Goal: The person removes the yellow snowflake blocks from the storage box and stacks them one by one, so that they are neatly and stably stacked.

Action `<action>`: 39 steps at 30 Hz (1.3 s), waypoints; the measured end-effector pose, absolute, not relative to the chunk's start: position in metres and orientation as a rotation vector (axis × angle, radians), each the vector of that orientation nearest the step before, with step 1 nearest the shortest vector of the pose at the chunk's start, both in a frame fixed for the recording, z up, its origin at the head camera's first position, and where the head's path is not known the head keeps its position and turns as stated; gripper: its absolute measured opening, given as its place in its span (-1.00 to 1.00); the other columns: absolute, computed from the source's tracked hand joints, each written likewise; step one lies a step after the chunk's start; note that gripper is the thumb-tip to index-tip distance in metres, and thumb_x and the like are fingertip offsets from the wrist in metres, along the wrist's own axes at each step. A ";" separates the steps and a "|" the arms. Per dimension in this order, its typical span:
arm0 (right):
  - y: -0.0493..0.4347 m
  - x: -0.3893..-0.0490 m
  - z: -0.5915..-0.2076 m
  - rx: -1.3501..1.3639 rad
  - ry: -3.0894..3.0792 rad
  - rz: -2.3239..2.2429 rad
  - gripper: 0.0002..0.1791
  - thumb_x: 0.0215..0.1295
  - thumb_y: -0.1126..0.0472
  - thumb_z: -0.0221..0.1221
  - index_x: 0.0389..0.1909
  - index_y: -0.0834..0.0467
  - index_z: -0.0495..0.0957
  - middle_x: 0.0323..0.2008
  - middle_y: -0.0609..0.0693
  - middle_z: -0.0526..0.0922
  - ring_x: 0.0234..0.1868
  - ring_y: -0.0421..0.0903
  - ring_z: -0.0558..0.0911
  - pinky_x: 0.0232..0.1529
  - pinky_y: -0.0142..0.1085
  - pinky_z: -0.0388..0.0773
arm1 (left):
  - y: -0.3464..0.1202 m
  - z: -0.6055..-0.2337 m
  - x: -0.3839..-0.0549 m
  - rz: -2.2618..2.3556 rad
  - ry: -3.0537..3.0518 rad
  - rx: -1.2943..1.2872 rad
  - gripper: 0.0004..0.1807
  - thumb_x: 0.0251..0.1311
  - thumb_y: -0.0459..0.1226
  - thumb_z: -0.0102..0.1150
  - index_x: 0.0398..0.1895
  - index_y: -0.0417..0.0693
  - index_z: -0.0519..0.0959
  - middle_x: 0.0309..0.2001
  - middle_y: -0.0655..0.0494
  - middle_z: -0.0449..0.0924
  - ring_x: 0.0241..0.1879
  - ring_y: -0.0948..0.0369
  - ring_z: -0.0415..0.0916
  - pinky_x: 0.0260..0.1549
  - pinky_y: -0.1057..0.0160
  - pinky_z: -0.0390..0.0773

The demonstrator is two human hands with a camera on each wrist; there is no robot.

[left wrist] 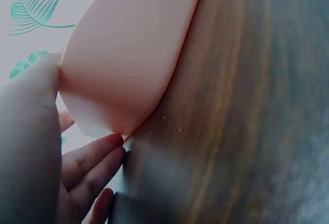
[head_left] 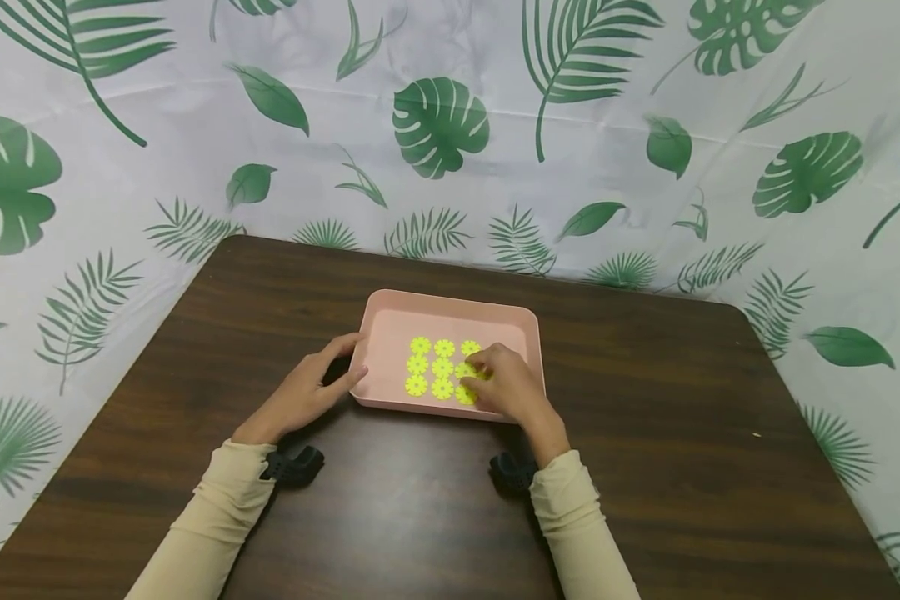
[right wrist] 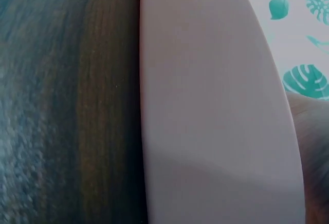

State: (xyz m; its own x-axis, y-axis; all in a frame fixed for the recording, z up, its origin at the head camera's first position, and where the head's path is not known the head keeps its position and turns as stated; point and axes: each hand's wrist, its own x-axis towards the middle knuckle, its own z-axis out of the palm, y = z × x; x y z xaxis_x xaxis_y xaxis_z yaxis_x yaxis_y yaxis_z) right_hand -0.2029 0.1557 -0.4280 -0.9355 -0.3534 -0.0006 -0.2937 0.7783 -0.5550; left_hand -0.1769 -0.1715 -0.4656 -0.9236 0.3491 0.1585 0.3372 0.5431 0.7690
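The person's left grip (head_left: 303,392) holds the left end of the tray (head_left: 382,358) on the bench (head_left: 390,500). Inside it lie 9 yellow discs (head_left: 442,368), and the right grip (head_left: 512,383) curls over their right column; from here I can't tell whether it pinches 1. They look light, thin and fairly stiff, perhaps slippery, best taken by their notched edges.
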 end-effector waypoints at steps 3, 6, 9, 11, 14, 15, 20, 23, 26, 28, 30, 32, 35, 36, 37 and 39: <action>0.155 -0.202 -0.427 -0.479 2.855 -0.901 -0.65 0.27 0.18 0.46 0.02 0.24 0.73 -0.20 0.06 0.64 -0.20 -0.02 0.58 -0.06 -0.13 0.64 | -0.172 -0.466 -0.177 1.370 2.753 0.604 -0.32 0.51 0.03 0.12 0.58 0.09 0.23 0.45 -0.09 0.40 0.44 -0.06 0.33 0.39 -0.27 0.25; 0.153 -0.201 -0.426 -0.465 2.847 -0.917 -0.65 0.27 0.19 0.46 0.03 0.22 0.71 -0.22 0.04 0.64 -0.21 -0.03 0.59 -0.07 -0.15 0.64 | -0.172 -0.466 -0.177 1.353 2.762 0.594 -0.32 0.51 0.03 0.11 0.59 0.10 0.22 0.46 -0.09 0.39 0.45 -0.06 0.33 0.39 -0.27 0.24; 0.153 -0.201 -0.426 -0.474 2.854 -0.914 -0.65 0.28 0.19 0.46 0.05 0.17 0.71 -0.26 0.01 0.64 -0.26 -0.07 0.59 -0.16 -0.20 0.62 | -0.171 -0.466 -0.177 1.335 2.773 0.583 -0.33 0.51 0.04 0.10 0.59 0.12 0.22 0.46 -0.07 0.39 0.45 -0.04 0.33 0.40 -0.25 0.24; 0.152 -0.200 -0.426 -0.475 2.870 -0.895 -0.64 0.28 0.17 0.46 0.07 0.15 0.73 -0.28 -0.01 0.64 -0.30 -0.08 0.57 -0.24 -0.23 0.58 | -0.171 -0.466 -0.176 1.325 2.782 0.576 -0.32 0.51 0.05 0.10 0.59 0.13 0.22 0.46 -0.07 0.39 0.45 -0.04 0.32 0.40 -0.24 0.24; 0.152 -0.199 -0.426 -0.459 2.893 -0.855 -0.63 0.28 0.14 0.46 0.09 0.14 0.75 -0.29 -0.02 0.65 -0.33 -0.09 0.55 -0.30 -0.26 0.55 | -0.170 -0.465 -0.175 1.312 2.788 0.570 -0.32 0.51 0.06 0.09 0.59 0.13 0.21 0.47 -0.08 0.38 0.46 -0.05 0.31 0.40 -0.26 0.24; 0.152 -0.199 -0.427 -0.458 2.901 -0.836 -0.62 0.28 0.13 0.45 0.09 0.14 0.75 -0.28 -0.02 0.65 -0.32 -0.09 0.56 -0.30 -0.26 0.56 | -0.170 -0.464 -0.175 1.311 2.789 0.569 -0.32 0.51 0.06 0.09 0.60 0.13 0.21 0.47 -0.09 0.38 0.46 -0.06 0.31 0.39 -0.26 0.24; 0.150 -0.198 -0.427 -0.442 2.935 -0.779 -0.58 0.28 0.02 0.45 0.09 0.12 0.76 -0.23 0.00 0.66 -0.27 -0.09 0.62 -0.20 -0.22 0.65 | -0.170 -0.464 -0.175 1.315 2.792 0.571 -0.32 0.52 0.06 0.09 0.59 0.12 0.22 0.46 -0.08 0.39 0.46 -0.04 0.32 0.40 -0.24 0.24; 0.148 -0.198 -0.426 -0.405 2.943 -0.772 -0.58 0.28 -0.01 0.46 0.07 0.12 0.76 -0.21 0.02 0.65 -0.23 -0.07 0.63 -0.15 -0.18 0.67 | -0.170 -0.464 -0.176 1.319 2.800 0.586 -0.34 0.52 0.04 0.09 0.59 0.11 0.23 0.45 -0.09 0.40 0.45 -0.05 0.33 0.39 -0.25 0.25; 0.146 -0.197 -0.425 -0.352 2.939 -0.796 -0.58 0.27 0.02 0.47 0.05 0.17 0.75 -0.17 0.04 0.65 -0.20 -0.05 0.63 -0.10 -0.16 0.67 | -0.169 -0.464 -0.176 1.319 2.807 0.595 -0.35 0.53 0.02 0.09 0.58 0.11 0.23 0.44 -0.11 0.41 0.44 -0.06 0.34 0.39 -0.26 0.25; 0.146 -0.196 -0.425 -0.327 2.939 -0.808 -0.57 0.27 0.04 0.47 0.06 0.19 0.73 -0.17 0.04 0.65 -0.20 -0.05 0.62 -0.09 -0.15 0.66 | -0.169 -0.464 -0.175 1.315 2.812 0.598 -0.35 0.53 0.02 0.09 0.58 0.11 0.23 0.44 -0.12 0.41 0.44 -0.07 0.34 0.38 -0.27 0.25; 0.145 -0.196 -0.425 -0.327 2.943 -0.812 -0.57 0.27 0.05 0.46 0.08 0.18 0.70 -0.18 0.02 0.66 -0.23 -0.06 0.61 -0.12 -0.16 0.65 | -0.168 -0.464 -0.175 1.313 2.812 0.595 -0.35 0.53 0.02 0.08 0.58 0.12 0.23 0.45 -0.12 0.40 0.45 -0.08 0.33 0.38 -0.28 0.24; 0.144 -0.196 -0.424 -0.341 2.946 -0.801 -0.58 0.28 0.06 0.45 0.10 0.14 0.69 -0.22 -0.01 0.67 -0.27 -0.08 0.60 -0.19 -0.19 0.64 | -0.168 -0.464 -0.175 1.309 2.814 0.594 -0.35 0.54 0.03 0.07 0.59 0.11 0.22 0.45 -0.13 0.40 0.45 -0.09 0.32 0.38 -0.29 0.24; 0.143 -0.196 -0.423 -0.352 2.946 -0.794 -0.58 0.29 0.07 0.45 0.13 0.10 0.71 -0.29 -0.05 0.67 -0.34 -0.11 0.58 -0.30 -0.25 0.61 | -0.168 -0.464 -0.175 1.310 2.813 0.588 -0.34 0.53 0.03 0.07 0.59 0.10 0.22 0.46 -0.12 0.39 0.45 -0.09 0.32 0.38 -0.29 0.24; 0.143 -0.196 -0.423 -0.353 2.945 -0.790 -0.58 0.29 0.07 0.45 0.14 0.10 0.72 -0.31 -0.06 0.67 -0.36 -0.12 0.57 -0.33 -0.27 0.59 | -0.168 -0.464 -0.175 1.310 2.812 0.585 -0.34 0.53 0.03 0.08 0.59 0.10 0.22 0.46 -0.11 0.39 0.45 -0.08 0.32 0.38 -0.28 0.25; 0.143 -0.196 -0.423 -0.354 2.945 -0.786 -0.58 0.29 0.07 0.45 0.14 0.10 0.72 -0.32 -0.06 0.67 -0.37 -0.13 0.57 -0.34 -0.28 0.58 | -0.168 -0.464 -0.175 1.306 2.812 0.587 -0.34 0.53 0.03 0.07 0.59 0.09 0.22 0.46 -0.12 0.39 0.45 -0.09 0.32 0.37 -0.29 0.25; 0.143 -0.196 -0.423 -0.356 2.945 -0.783 -0.57 0.28 0.08 0.46 0.14 0.13 0.73 -0.34 -0.06 0.66 -0.39 -0.13 0.56 -0.36 -0.30 0.56 | -0.168 -0.465 -0.176 1.304 2.808 0.579 -0.34 0.53 0.04 0.07 0.59 0.11 0.22 0.46 -0.11 0.39 0.45 -0.08 0.32 0.38 -0.27 0.25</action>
